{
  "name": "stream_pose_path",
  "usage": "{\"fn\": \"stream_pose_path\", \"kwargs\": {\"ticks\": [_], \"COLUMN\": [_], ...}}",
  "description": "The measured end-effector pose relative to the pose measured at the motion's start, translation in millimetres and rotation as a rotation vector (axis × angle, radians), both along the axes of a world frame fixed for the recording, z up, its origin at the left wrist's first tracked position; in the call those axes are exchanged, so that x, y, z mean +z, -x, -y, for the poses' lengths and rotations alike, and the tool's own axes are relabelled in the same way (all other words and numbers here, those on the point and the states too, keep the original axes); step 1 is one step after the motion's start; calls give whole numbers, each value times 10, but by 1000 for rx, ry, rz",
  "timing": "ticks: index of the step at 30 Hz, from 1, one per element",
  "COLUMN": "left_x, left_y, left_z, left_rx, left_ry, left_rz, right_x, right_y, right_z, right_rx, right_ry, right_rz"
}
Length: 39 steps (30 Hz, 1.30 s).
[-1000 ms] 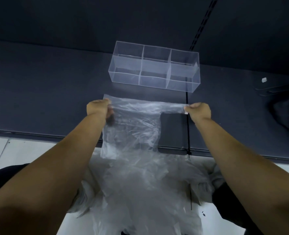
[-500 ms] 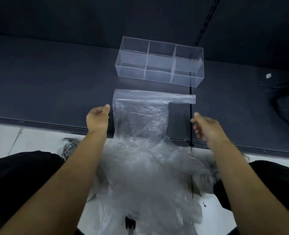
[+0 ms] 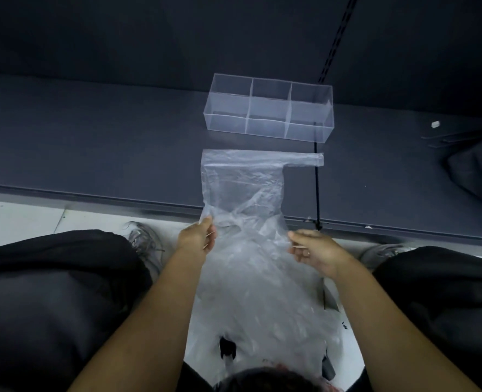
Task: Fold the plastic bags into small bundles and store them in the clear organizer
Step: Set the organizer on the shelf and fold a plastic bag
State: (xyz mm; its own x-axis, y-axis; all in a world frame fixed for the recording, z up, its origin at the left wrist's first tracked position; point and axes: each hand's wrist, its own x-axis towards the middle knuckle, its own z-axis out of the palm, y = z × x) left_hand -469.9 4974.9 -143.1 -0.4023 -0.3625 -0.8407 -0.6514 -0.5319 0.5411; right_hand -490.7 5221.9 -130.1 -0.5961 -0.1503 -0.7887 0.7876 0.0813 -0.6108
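Observation:
A clear plastic bag [image 3: 242,182] lies flat on the dark shelf, its top edge and one long handle strip pointing right, its lower part hanging over the shelf's front edge. My left hand [image 3: 198,236] pinches the bag's left side just below the edge. My right hand [image 3: 312,250] is at the bag's right side with fingers spread; whether it grips the plastic is unclear. The clear organizer [image 3: 268,108], with three empty compartments, stands on the shelf just beyond the bag. More crumpled clear bags [image 3: 262,306] lie piled on the floor between my knees.
The dark shelf [image 3: 92,142] stretches left and right. A black-and-white object [image 3: 480,176] lies at its far right, with a small white scrap [image 3: 435,124] behind it. My grey shoes [image 3: 146,241] and dark trousers flank the pile on the white floor.
Both hands let go of the bag's top corners, leaving it spread on the shelf, and drew back towards me to the bag's lower part at the shelf edge.

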Motion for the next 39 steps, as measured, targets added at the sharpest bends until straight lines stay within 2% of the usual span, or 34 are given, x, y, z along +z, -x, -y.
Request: {"fn": "stream_pose_path", "kwargs": {"ticks": [3,9,17,21,25,30,33,37,39], "left_x": [27,45,3,-37,-68,14,48,17,30], "left_y": [-35,-73,-89,-64,-19,71,68,52,97], "left_z": [36,20,-60,-103,-80,-66,-107,-173,-185], "left_rx": [66,80,-25,-44,1,75,53,-82,-117], "left_ry": [-44,-89,-70,-32,66,94,80,73,108], "left_rz": [-47,-54,-26,-34,-76,-134,-118,-62,-53], "right_x": [72,164,92,-2,36,145,101,-29,-110], "right_y": [59,207,74,76,179,416,540,575,550], "right_z": [-118,-329,-377,-325,-432,-514,-525,-572,-561], "right_rx": [-145,-437,-461,-530,-453,-472,-442,-344,-353], "right_ry": [35,-40,31,-82,-337,-453,-549,-797,-794], "right_rz": [-3,22,124,7,-213,-348,-359,-312,-325]}}
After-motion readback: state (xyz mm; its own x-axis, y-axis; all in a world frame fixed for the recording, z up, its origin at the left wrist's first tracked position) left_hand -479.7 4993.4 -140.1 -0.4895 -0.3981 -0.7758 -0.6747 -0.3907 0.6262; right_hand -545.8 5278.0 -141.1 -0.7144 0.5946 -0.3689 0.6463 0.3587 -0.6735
